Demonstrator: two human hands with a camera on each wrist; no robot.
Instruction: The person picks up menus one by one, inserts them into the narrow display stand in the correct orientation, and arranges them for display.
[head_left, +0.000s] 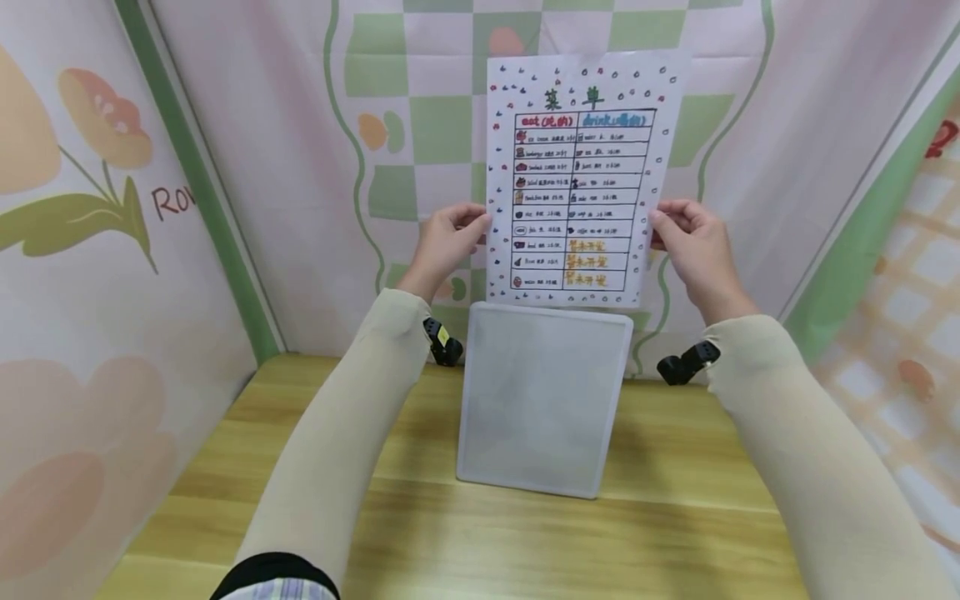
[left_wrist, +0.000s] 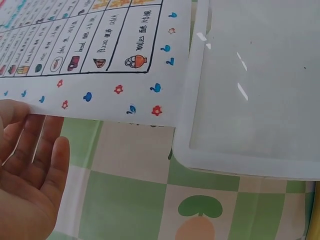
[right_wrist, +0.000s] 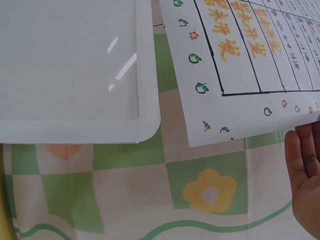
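Observation:
A hand-drawn paper menu (head_left: 579,179) with a ruled table and coloured doodles round its border is held upright against the back curtain. My left hand (head_left: 448,237) pinches its left edge and my right hand (head_left: 686,229) pinches its right edge, both at mid height. The left wrist view shows the menu's lower corner (left_wrist: 125,65) above my palm (left_wrist: 30,170). In the right wrist view the other lower corner (right_wrist: 235,75) lies beside my fingers (right_wrist: 305,165). A white framed board (head_left: 542,398) leans on the wall just below the menu.
The board (left_wrist: 255,85) stands on a light wooden table (head_left: 487,533). Checked green and pink curtain (head_left: 420,125) forms the back wall, with floral fabric panels (head_left: 82,250) on the left and right sides. Small black cameras (head_left: 684,362) sit at both wrists.

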